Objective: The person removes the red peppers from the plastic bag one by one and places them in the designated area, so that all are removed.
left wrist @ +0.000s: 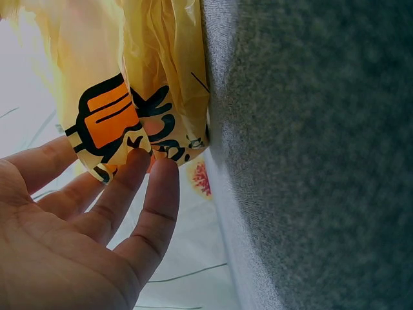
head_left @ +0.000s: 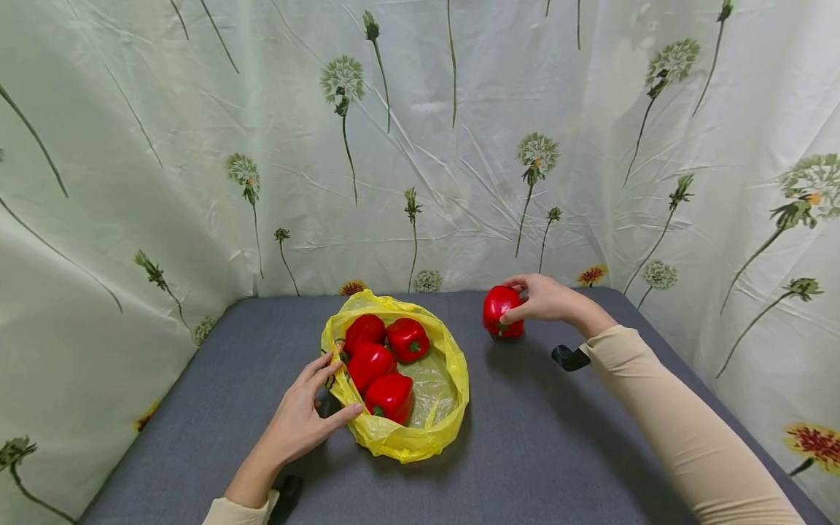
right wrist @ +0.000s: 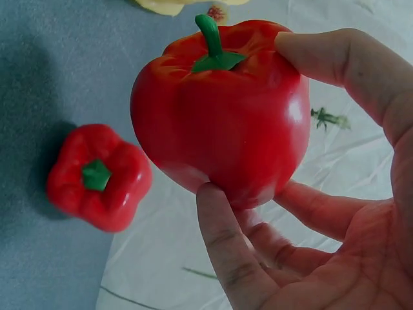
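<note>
A yellow plastic bag (head_left: pixel 457 364) stands on the table with its mouth spread wide and several red bell peppers (head_left: pixel 407 340) inside. My left hand (head_left: pixel 298 415) is at the bag's left side, fingers extended and fingertips resting against its printed outer wall (left wrist: pixel 113 119). To the right of the bag, my right hand (head_left: pixel 547 299) grips a red bell pepper (head_left: pixel 500 306) between thumb and fingers. In the right wrist view this held pepper (right wrist: pixel 219 123) has its green stem up. A second loose pepper (right wrist: pixel 100 177) sits on the table beyond it, hidden in the head view.
The grey table (head_left: pixel 525 452) reaches back to a pale curtain (head_left: pixel 420 146) printed with dandelions, which also hangs along both sides. Dark straps (head_left: pixel 569 358) show at both wrists, beside the beige sleeves (head_left: pixel 682 415).
</note>
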Demonstrator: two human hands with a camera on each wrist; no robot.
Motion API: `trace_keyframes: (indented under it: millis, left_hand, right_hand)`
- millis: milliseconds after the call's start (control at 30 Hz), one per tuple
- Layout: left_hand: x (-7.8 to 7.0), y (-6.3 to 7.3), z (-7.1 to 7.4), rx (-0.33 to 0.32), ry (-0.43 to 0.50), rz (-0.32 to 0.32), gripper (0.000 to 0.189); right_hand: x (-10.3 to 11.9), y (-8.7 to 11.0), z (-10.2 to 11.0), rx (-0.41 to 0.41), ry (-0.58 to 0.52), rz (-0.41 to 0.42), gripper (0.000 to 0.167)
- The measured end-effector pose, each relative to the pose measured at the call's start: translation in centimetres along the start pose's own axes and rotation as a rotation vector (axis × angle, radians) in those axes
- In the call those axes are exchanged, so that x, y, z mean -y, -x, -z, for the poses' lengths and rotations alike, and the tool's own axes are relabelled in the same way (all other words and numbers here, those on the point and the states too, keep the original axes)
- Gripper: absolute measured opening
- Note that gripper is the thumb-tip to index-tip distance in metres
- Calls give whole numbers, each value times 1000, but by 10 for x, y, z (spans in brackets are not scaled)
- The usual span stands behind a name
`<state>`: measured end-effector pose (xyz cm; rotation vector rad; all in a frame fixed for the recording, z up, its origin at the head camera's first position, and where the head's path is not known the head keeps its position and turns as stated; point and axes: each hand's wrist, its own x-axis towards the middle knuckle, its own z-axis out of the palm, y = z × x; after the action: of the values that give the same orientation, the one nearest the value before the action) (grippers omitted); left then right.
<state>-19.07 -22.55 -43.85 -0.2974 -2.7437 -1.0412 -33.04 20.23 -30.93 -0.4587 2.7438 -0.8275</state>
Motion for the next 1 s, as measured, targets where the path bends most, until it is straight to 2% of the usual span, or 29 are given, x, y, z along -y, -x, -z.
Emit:
trace_keyframes:
  millis: [700,1000]
  left_hand:
    - [1,0,-1,5,-4,-1,85]
    - [0,0,0,8,-2,-3,85]
  right_hand:
    - [-34,9,17,7,-60,0,82]
    - [-59,13,25,-3,-56,1,77]
